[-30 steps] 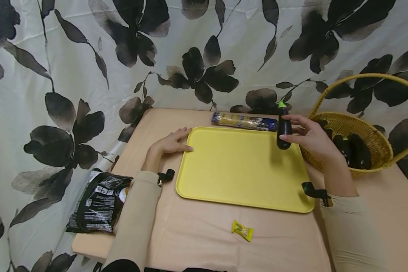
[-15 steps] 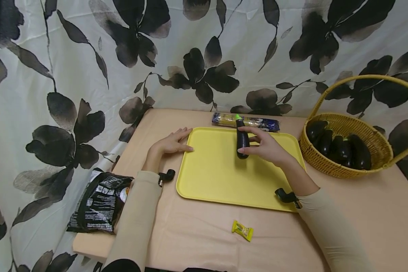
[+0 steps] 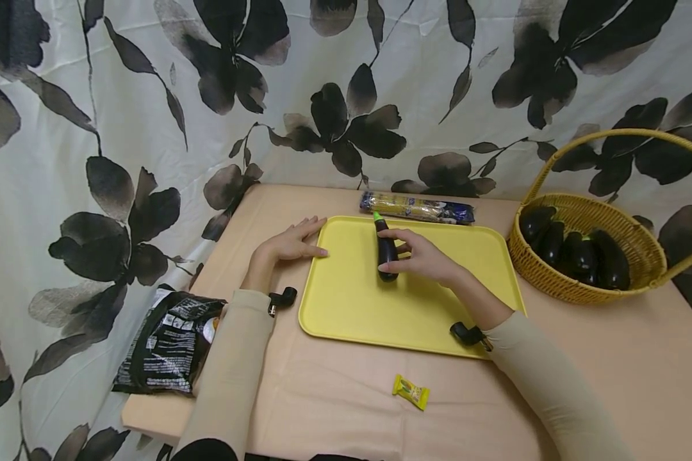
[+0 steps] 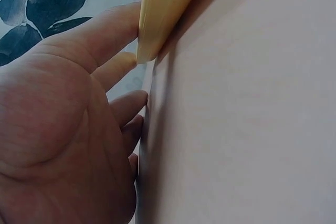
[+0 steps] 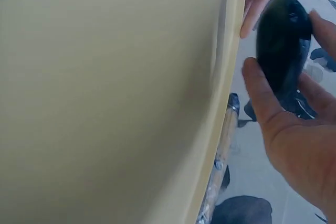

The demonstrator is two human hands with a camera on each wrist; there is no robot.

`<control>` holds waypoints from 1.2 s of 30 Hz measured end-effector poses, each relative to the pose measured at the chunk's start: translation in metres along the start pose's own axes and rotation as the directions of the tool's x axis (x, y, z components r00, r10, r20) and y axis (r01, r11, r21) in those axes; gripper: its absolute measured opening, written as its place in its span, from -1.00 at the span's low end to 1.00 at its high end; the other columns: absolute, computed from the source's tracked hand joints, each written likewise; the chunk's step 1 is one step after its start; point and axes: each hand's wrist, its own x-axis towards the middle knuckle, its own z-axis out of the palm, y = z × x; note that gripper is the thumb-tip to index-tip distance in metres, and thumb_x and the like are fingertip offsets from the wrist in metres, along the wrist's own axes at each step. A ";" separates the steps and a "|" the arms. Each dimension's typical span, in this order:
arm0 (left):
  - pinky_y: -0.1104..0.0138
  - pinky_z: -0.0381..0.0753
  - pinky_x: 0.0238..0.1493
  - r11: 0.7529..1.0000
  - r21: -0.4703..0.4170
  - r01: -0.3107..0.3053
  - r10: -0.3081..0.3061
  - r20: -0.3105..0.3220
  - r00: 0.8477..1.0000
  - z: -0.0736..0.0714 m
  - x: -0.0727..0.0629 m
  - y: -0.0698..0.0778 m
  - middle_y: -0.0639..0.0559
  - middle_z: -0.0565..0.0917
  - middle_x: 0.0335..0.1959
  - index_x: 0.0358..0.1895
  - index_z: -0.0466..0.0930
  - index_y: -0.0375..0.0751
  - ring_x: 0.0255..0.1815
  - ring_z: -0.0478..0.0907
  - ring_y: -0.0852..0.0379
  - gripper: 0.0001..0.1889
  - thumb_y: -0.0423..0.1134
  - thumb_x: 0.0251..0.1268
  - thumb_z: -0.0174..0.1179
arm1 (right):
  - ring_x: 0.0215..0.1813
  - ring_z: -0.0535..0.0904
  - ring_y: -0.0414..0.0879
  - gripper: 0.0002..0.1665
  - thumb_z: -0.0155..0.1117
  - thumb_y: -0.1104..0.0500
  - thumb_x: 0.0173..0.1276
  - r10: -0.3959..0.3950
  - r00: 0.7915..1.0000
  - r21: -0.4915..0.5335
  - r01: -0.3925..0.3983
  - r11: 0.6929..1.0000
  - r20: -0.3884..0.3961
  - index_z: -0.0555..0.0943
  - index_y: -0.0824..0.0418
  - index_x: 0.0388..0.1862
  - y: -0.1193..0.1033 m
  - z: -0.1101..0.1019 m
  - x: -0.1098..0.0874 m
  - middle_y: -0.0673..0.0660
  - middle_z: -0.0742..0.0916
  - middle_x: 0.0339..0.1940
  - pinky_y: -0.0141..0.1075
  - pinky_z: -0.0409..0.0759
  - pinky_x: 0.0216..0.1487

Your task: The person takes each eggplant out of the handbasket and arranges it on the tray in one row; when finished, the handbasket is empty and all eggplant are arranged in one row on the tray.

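My right hand (image 3: 423,257) pinches a dark eggplant (image 3: 387,250) with a bright green stem between thumb and fingers, over the left-centre part of the yellow tray (image 3: 346,314). In the right wrist view the eggplant (image 5: 283,40) appears end-on, held a little above the tray's surface. At the tray's left edge, my left hand (image 3: 288,244) rests with fingers stretched out and the thumb touching the rim. The left wrist view has that hand (image 4: 63,114) with thumb and fingertips against the tray's edge (image 4: 163,14).
A wicker basket (image 3: 559,291) with several eggplants (image 3: 579,256) stands at the right. Behind the tray lies a long blue-and-gold packet (image 3: 418,208). A small yellow wrapped sweet (image 3: 411,392) is in front, and a black printed bag (image 3: 170,342) is at the left.
My right hand has carried the eggplant leftward from beside the basket to over the tray's left-centre, and lower toward it. The left hand has stayed at the tray's edge.
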 end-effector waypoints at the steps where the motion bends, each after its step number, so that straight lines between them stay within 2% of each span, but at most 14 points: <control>1: -0.05 -0.44 0.75 1.000 -0.002 0.001 -0.001 0.000 1.000 0.000 -0.001 0.001 0.02 -0.17 0.77 0.72 -0.05 0.15 0.78 -0.38 0.00 0.04 0.25 0.30 0.36 | 0.36 0.54 0.27 -0.09 0.54 0.04 0.34 0.001 1.000 -0.005 -0.001 1.000 0.014 0.36 0.08 0.60 0.001 0.002 0.002 0.22 0.39 0.57 0.06 0.64 0.31; 5: -0.06 -0.43 0.75 1.000 0.007 0.000 0.000 0.002 1.000 0.002 -0.002 0.003 0.00 -0.17 0.77 0.72 -0.06 0.14 0.78 -0.37 -0.02 0.04 0.25 0.32 0.34 | 0.33 0.57 0.24 -0.08 0.55 0.04 0.32 0.004 0.997 -0.020 -0.002 1.000 0.072 0.36 0.11 0.60 0.004 0.008 0.010 0.24 0.43 0.54 0.06 0.61 0.31; 9: -0.06 -0.43 0.75 1.000 0.017 0.005 -0.005 0.003 1.000 0.002 -0.003 0.002 0.00 -0.17 0.77 0.73 -0.07 0.13 0.78 -0.37 -0.02 0.04 0.26 0.32 0.34 | 0.26 0.61 0.16 -0.08 0.56 0.05 0.32 -0.001 0.993 -0.045 0.007 0.999 0.120 0.36 0.13 0.59 0.007 0.014 0.019 0.23 0.48 0.49 -0.06 0.62 0.23; 12: -0.06 -0.43 0.75 1.000 0.012 0.008 -0.008 0.002 1.000 0.002 -0.003 0.001 0.01 -0.17 0.77 0.73 -0.06 0.14 0.78 -0.38 -0.01 0.04 0.26 0.31 0.34 | 0.15 0.60 0.07 -0.09 0.54 0.01 0.34 0.000 0.990 -0.100 0.014 0.995 0.140 0.36 0.14 0.59 0.005 0.016 0.025 0.22 0.52 0.43 -0.17 0.56 0.10; 16: -0.05 -0.43 0.75 1.000 0.005 0.008 -0.008 0.005 1.000 0.001 -0.004 0.001 0.01 -0.18 0.77 0.73 -0.06 0.14 0.78 -0.39 -0.01 0.04 0.25 0.31 0.34 | 0.06 0.52 0.03 -0.09 0.52 -0.03 0.35 0.004 0.988 -0.174 0.024 0.984 0.156 0.38 0.15 0.59 0.000 0.021 0.031 0.21 0.53 0.42 -0.20 0.48 0.00; 23: -0.09 -0.43 0.74 1.000 0.009 0.006 -0.006 0.014 1.000 0.000 -0.003 0.001 -0.01 -0.18 0.77 0.73 -0.07 0.14 0.78 -0.40 -0.03 0.04 0.26 0.32 0.33 | 0.24 0.48 0.02 -0.10 0.49 -0.05 0.38 -0.030 0.983 -0.217 0.070 0.974 0.181 0.37 0.18 0.60 -0.008 0.030 0.042 0.21 0.49 0.50 -0.19 0.52 0.11; 27: -0.10 -0.44 0.74 1.000 0.025 0.000 -0.001 0.022 1.000 -0.001 -0.003 0.001 -0.02 -0.20 0.77 0.73 -0.09 0.14 0.78 -0.40 -0.05 0.04 0.27 0.32 0.32 | 0.23 0.48 0.06 -0.05 0.46 -0.11 0.39 -0.029 0.982 -0.247 0.076 0.966 0.189 0.32 0.17 0.63 -0.013 0.036 0.048 0.27 0.48 0.45 -0.13 0.55 0.15; 36: -0.11 -0.44 0.74 1.000 0.027 -0.005 0.004 0.020 1.000 -0.003 -0.002 0.003 -0.01 -0.20 0.77 0.73 -0.08 0.14 0.78 -0.39 -0.04 0.05 0.29 0.31 0.33 | 0.46 0.48 0.04 0.00 0.43 -0.18 0.40 -0.056 0.981 -0.342 0.119 0.932 0.188 0.28 0.21 0.64 -0.021 0.050 0.067 0.25 0.49 0.54 -0.05 0.52 0.45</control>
